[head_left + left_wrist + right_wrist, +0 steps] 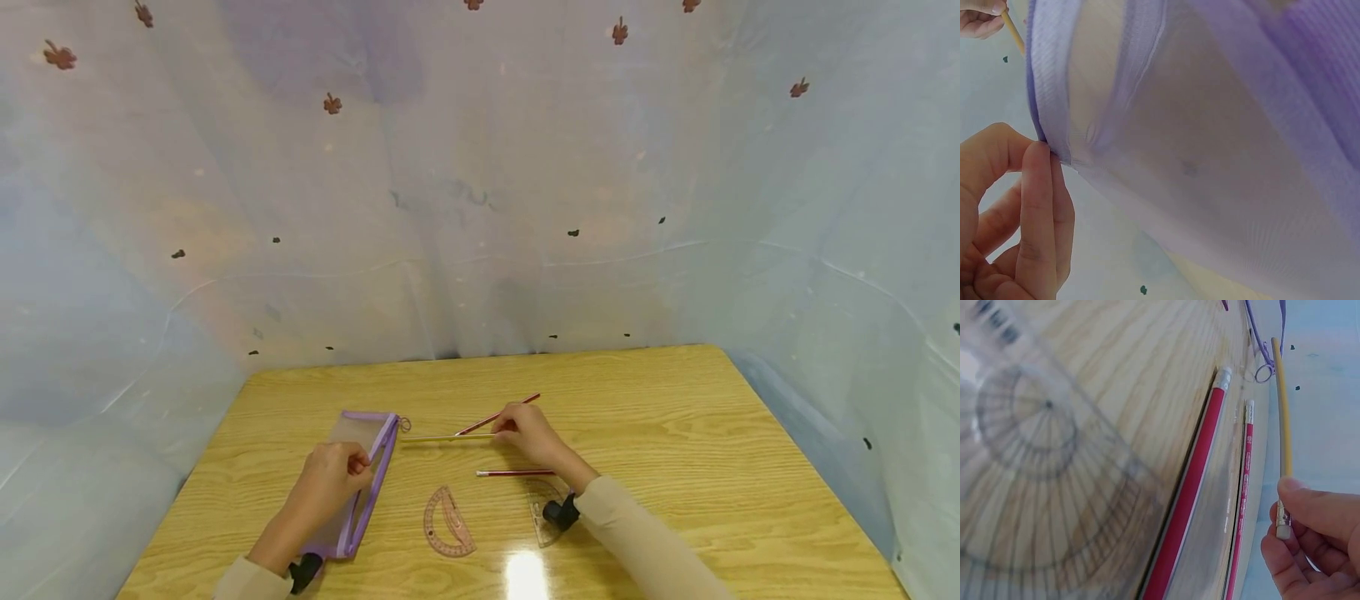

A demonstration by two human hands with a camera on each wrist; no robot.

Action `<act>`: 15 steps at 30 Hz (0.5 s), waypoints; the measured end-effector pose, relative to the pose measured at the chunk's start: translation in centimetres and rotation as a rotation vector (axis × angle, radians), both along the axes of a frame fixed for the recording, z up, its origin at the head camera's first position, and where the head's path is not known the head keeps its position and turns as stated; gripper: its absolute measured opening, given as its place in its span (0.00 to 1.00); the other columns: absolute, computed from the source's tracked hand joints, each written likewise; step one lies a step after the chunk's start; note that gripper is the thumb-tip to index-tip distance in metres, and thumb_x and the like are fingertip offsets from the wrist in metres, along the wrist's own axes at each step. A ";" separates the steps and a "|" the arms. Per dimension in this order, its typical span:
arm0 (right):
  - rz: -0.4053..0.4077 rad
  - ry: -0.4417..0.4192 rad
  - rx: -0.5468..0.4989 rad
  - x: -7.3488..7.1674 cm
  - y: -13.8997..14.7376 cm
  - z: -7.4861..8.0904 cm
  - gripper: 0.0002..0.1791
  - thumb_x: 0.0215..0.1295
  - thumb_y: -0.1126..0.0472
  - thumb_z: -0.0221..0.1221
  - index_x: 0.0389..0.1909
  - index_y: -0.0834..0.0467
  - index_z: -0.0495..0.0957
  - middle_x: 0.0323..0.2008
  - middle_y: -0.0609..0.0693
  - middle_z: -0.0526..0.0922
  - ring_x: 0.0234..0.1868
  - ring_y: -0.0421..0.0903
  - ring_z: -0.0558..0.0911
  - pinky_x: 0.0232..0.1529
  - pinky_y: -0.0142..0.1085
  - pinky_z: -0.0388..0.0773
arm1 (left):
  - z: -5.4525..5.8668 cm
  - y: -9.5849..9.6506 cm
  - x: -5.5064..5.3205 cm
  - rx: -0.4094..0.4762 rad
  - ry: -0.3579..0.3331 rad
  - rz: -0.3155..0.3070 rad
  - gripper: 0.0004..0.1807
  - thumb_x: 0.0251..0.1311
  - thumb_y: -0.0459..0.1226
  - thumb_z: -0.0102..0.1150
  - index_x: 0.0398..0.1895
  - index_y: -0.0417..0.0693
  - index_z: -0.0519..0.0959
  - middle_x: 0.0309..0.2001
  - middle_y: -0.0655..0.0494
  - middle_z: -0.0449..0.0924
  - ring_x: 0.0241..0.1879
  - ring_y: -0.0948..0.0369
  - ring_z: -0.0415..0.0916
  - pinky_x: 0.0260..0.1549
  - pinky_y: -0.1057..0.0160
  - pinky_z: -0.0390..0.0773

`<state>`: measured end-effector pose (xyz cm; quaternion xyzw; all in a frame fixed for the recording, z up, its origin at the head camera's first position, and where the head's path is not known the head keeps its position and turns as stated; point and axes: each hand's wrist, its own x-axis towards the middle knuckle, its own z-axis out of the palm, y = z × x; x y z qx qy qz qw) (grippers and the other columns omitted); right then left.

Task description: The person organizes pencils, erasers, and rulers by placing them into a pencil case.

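My left hand (324,482) pinches the rim of a purple mesh zip pouch (1054,69) between thumb and fingers. The pouch (381,479) stands at the left of the table, its zipper side facing right and its mouth parted. In my right hand (529,433) is a yellow pencil (442,438), gripped near its eraser end. The right wrist view shows the pencil (1284,419) with its far tip pointing towards the pouch's zip pull ring (1264,373). It is held above the table, roughly level.
Two red pencils lie on the wooden table: one red pencil (513,473) nearer me, another red pencil (482,424) slanting behind the right hand. A pink protractor (459,525) lies in front, with a clear protractor (538,508) partly under the right wrist. A patterned curtain (480,208) hangs behind.
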<state>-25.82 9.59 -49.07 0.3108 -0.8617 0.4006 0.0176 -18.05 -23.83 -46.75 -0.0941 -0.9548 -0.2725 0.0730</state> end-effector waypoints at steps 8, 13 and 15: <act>-0.022 -0.024 -0.006 0.2 -1.0 0.0 0.03 0.62 0.73 0.64 0.35 0.68 0.83 0.33 0.56 0.81 0.32 0.46 0.78 0.32 0.32 0.75 | -0.1 0.1 0.0 0.005 -0.011 -0.005 0.06 0.49 0.25 0.66 0.24 0.44 0.83 0.22 0.62 0.78 0.24 0.67 0.75 0.24 0.69 0.77; -0.035 -0.044 0.004 0.2 -1.7 0.1 0.03 0.63 0.72 0.63 0.35 0.70 0.82 0.32 0.54 0.80 0.31 0.46 0.76 0.31 0.32 0.74 | -0.2 0.0 -0.1 -0.007 0.017 -0.005 0.07 0.48 0.25 0.66 0.23 0.45 0.82 0.22 0.62 0.78 0.24 0.67 0.75 0.23 0.70 0.77; -0.042 -0.049 0.010 0.2 -2.0 0.0 0.03 0.63 0.71 0.63 0.34 0.70 0.82 0.32 0.53 0.80 0.30 0.45 0.75 0.31 0.32 0.73 | -0.3 0.0 -0.1 -0.008 0.019 -0.004 0.07 0.48 0.25 0.66 0.23 0.45 0.82 0.22 0.62 0.78 0.23 0.67 0.75 0.23 0.70 0.77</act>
